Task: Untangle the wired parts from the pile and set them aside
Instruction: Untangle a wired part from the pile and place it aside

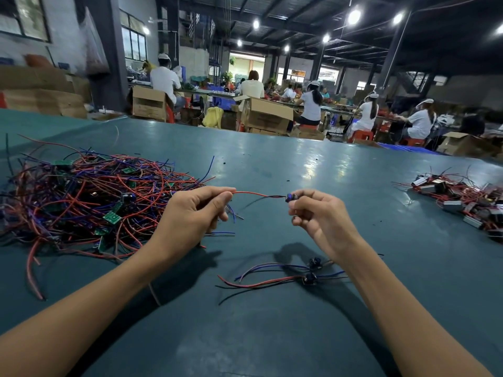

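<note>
Two bare forearms reach in from the bottom edge over the glossy teal worktop [272, 164], with both hands raised a little above it. Between the forearms and close against the right one, two small dark round parts with red, blue and black leads [310, 276] lie flat on the worktop. Their wires fan out to the left, well apart from the big heap.

Above them the left hand [190, 213] has its fingers [215, 205] curled, thumb and forefinger pinching a thin red wire [250, 194]. Loose blue and black wire ends [231, 212] hang below that pinch. The red wire runs nearly level to the right hand [321, 216]. That hand's thumb and forefinger grip a small dark cylindrical part [290, 197] at the wire's other end, and its remaining fingers are folded in under the palm. The held piece hangs in the air between the two hands, just beside the heap's right edge.

To the left sprawls the tangled pile of red, blue and black wires with small green circuit boards [89, 197]. Some strands trail toward the near edge and some pass under the left wrist. Far right on the worktop sits a smaller heap of grey metal blocks with red wires [462, 202].

Beyond the far edge stand open brown cardboard boxes [266, 115]. People in white tops [311, 104] sit there on red stools [359, 135] under bright ceiling lamps [353, 16].
</note>
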